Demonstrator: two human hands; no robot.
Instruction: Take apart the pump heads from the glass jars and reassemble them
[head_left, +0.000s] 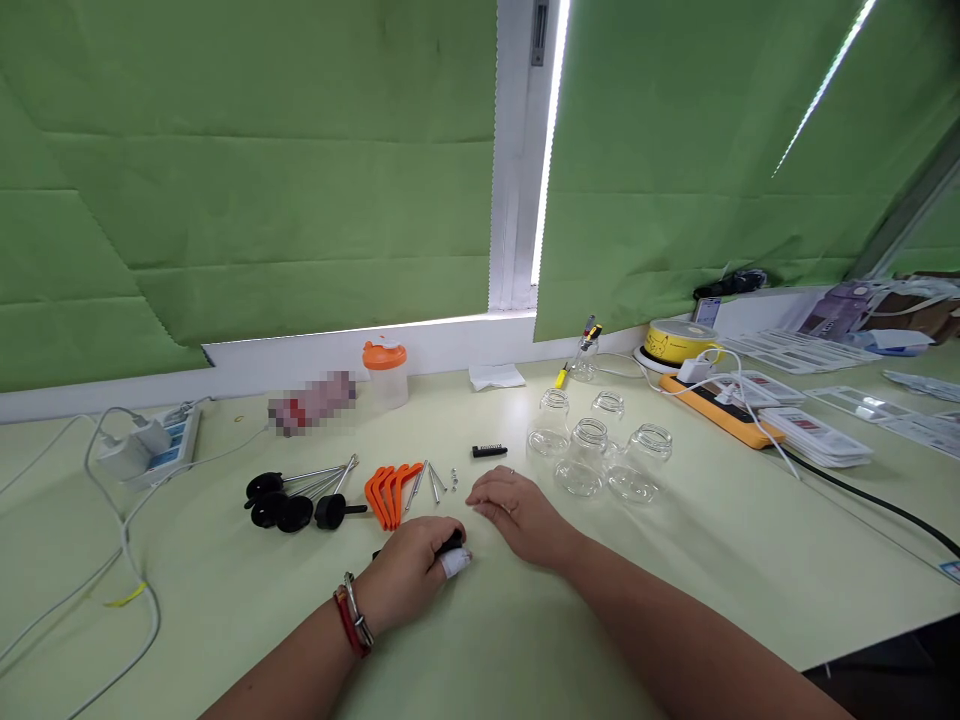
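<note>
My left hand (416, 560), one finger wrapped in white tape, is closed around a black plastic part (451, 542), mostly hidden by the fingers. My right hand (517, 510) rests low over the table, fingers bent and pressed together; anything in them is hidden. Just left of its fingertips lie small metal pieces (454, 480), thin metal rods (416, 485) and several orange bent handles (391, 492). A short black piece with a spring (490, 451) sits beyond the right hand. Farther left are several round black parts (295, 512) with metal rods.
Several clear jars (589, 460) stand right of my right hand. Behind are an orange-lidded cup (386, 375), white paper (496, 376) and a small glass with tools (585, 360). A white power strip (161, 450) with cables lies left; an orange power strip (724, 412) lies right.
</note>
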